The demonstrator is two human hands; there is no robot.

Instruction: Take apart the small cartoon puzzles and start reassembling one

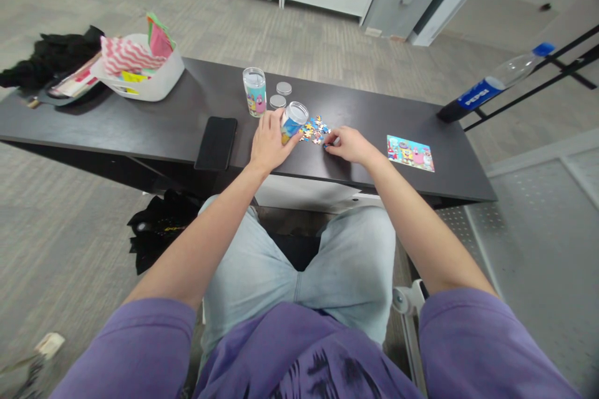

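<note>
My left hand [270,142] is wrapped round a clear jar [294,120] with a colourful cartoon label, tilted to the right on the dark table. Beside its rim lies a pile of small jigsaw puzzle pieces [314,129]. At the right edge of that pile, my right hand [347,143] has its fingers pinched together low over the tabletop; a bit of blue shows at the fingertips, probably puzzle pieces. Behind the left hand stands a second cartoon jar [255,92], upright. Two round metal lids [283,88] lie near it. A cartoon picture card [410,153] rests to the right.
A black phone [216,143] lies left of my left hand. Farther left are a white basket [159,81] with cloth and packets, and a black garment [56,56]. A Pepsi bottle [482,95] stands at the right end of the dark table [365,106], by a black metal rack.
</note>
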